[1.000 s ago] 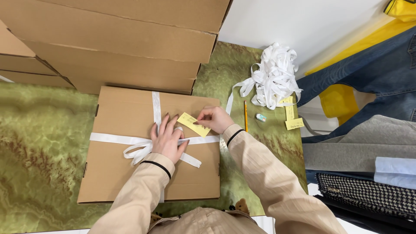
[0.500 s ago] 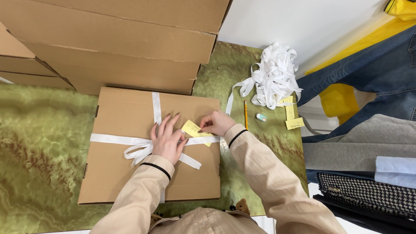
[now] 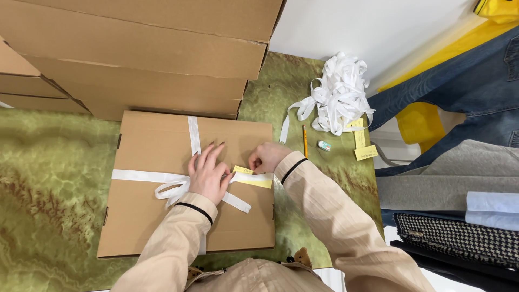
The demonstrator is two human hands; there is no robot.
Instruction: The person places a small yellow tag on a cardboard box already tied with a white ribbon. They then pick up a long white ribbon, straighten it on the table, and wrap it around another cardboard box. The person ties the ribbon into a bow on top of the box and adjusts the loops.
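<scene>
A flat cardboard box (image 3: 151,216) lies on the green marbled table (image 3: 48,178), tied crosswise with white ribbon (image 3: 135,175) in a bow. My left hand (image 3: 208,173) rests flat on the bow at the ribbon crossing. My right hand (image 3: 266,158) pinches a yellow paper tag (image 3: 254,178) that lies along the ribbon's right stretch, partly tucked at it.
Stacked cardboard boxes (image 3: 135,59) stand behind the tied one. To the right lie a heap of white ribbon (image 3: 338,94), a pencil (image 3: 305,141), a small eraser (image 3: 324,145) and yellow notes (image 3: 366,152). Folded clothes (image 3: 454,178) pile up beyond the table's right edge.
My right hand has brought the yellow tag down from above the ribbon onto the ribbon's right stretch. My left hand stays on the bow.
</scene>
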